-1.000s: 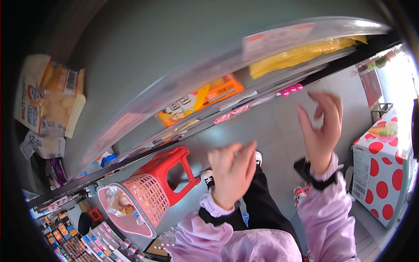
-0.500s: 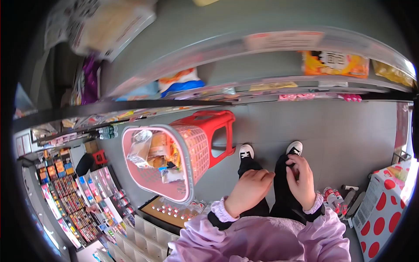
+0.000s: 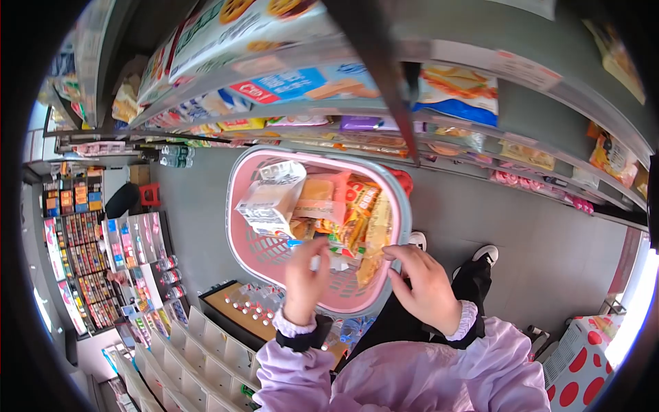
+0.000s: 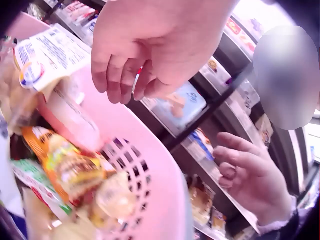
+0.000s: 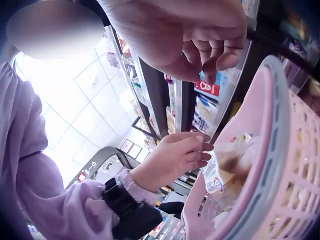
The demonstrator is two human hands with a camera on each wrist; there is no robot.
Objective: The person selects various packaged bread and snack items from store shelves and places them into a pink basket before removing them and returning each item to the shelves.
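Note:
A pink plastic shopping basket (image 3: 237,226) with a grey rim holds several packaged snacks. Among them are a white-labelled bag (image 3: 274,196), a clear pack of bread (image 3: 319,192), an orange packet (image 3: 360,223) and a pale yellow packet (image 3: 377,230). My left hand (image 3: 305,278) is over the basket's near side, its fingers loosely bent with nothing in them. Beside the near right rim is my right hand (image 3: 431,290), fingers loosely curved and holding nothing. In the left wrist view my left hand (image 4: 160,45) hangs above the basket wall.
Shelves of packaged food (image 3: 322,82) run along the far side. Part of a red stool (image 3: 400,182) shows behind the basket. White divided racks (image 3: 199,350) and a crate of bottles (image 3: 254,302) stand at the near left, a red-dotted freezer (image 3: 583,364) at the right.
The view has swung left along the shelves, bringing the basket to the middle. My hands have come from in front of my body to the basket's near rim and spread apart.

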